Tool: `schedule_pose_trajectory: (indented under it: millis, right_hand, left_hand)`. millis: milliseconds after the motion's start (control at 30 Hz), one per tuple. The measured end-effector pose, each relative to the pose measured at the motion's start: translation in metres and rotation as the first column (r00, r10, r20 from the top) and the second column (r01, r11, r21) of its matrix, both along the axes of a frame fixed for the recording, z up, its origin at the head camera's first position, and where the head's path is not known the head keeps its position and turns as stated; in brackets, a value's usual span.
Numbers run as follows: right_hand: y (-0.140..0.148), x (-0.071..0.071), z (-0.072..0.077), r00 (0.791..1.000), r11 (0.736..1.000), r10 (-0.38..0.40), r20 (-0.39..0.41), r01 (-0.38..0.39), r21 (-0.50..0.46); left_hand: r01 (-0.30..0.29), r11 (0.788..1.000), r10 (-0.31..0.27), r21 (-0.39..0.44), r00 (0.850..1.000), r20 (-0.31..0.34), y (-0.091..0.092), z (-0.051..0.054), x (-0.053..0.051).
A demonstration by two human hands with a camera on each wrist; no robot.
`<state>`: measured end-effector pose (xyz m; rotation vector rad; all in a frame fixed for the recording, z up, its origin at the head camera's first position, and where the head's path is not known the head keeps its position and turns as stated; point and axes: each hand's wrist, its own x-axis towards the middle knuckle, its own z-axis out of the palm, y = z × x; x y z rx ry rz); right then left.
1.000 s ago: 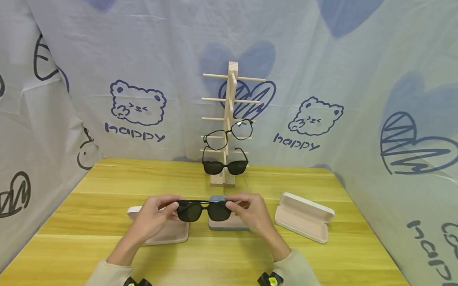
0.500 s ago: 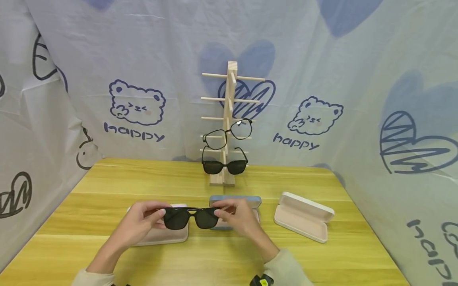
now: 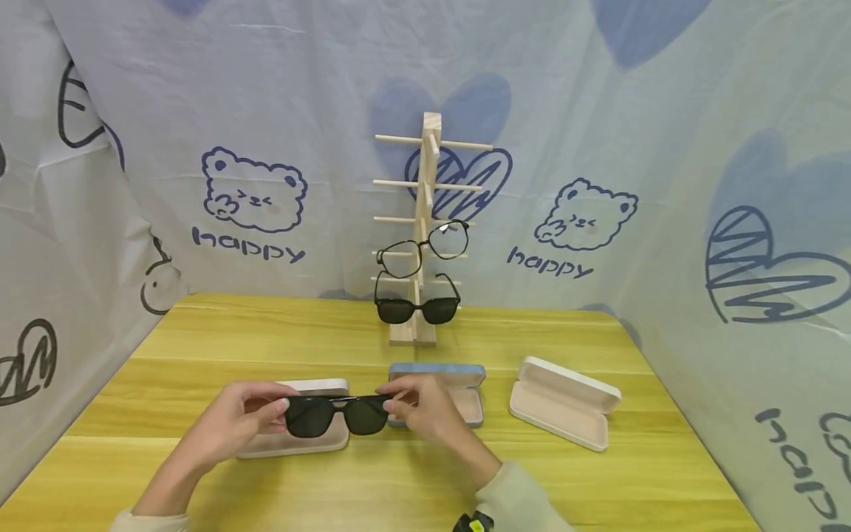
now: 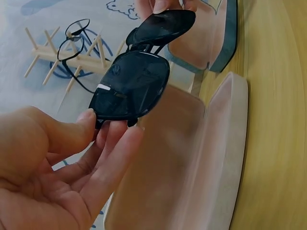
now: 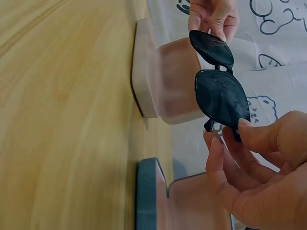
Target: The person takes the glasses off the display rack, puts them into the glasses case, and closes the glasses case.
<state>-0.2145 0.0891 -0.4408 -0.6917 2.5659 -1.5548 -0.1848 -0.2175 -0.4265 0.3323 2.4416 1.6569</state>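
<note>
A pair of black sunglasses (image 3: 337, 416) with dark lenses is held level between both hands. My left hand (image 3: 233, 421) pinches one end of the frame, thumb in front and fingers behind. The other end is pinched by my right hand (image 3: 425, 410) in the same way. Below and behind the sunglasses lies an open white case (image 3: 326, 443) with a pinkish lining, partly hidden by them and the left hand. In the left wrist view the sunglasses (image 4: 129, 86) are above this case (image 4: 168, 158). An open blue-grey case (image 3: 468, 375) sits behind the right hand.
A wooden rack (image 3: 428, 162) with pegs stands at the back, bearing clear eyeglasses (image 3: 401, 258) and other sunglasses (image 3: 439, 311). A second open white case (image 3: 565, 414) lies to the right on the wooden table (image 3: 399, 488). Printed cloth (image 3: 346, 148) hangs around it.
Both hands have moved left and slightly toward the person with the sunglasses, from in front of the blue-grey case to over the left white case. The cases and rack have not moved.
</note>
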Motion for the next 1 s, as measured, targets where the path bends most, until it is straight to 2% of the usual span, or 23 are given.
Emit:
schedule_pose_trajectory:
  millis: [233, 467, 700, 1000]
  right_hand:
    - [-0.013, -0.001, -0.006, 0.999, 0.999, -0.016, 0.046, 0.014, 0.045]
    - [-0.026, -0.003, -0.012, 0.996, 0.999, -0.039, 0.085, 0.037, 0.026]
    - [-0.038, -0.005, -0.018, 0.993, 0.997, -0.073, 0.098, 0.072, 0.013]
    - [-0.049, -0.008, -0.03, 0.993, 0.997, -0.08, 0.083, 0.081, -0.01]
  left_hand:
    - [-0.042, 0.997, 0.041, -0.071, 0.999, -0.016, -0.012, -0.004, 0.0]
    - [-0.084, 0.992, 0.083, -0.093, 0.996, -0.012, -0.019, -0.005, 0.001]
    - [-0.152, 0.976, 0.154, -0.156, 0.988, 0.004, -0.024, -0.004, 0.004]
    - [-0.162, 0.968, 0.166, -0.193, 0.986, 0.002, -0.031, -0.009, 0.002]
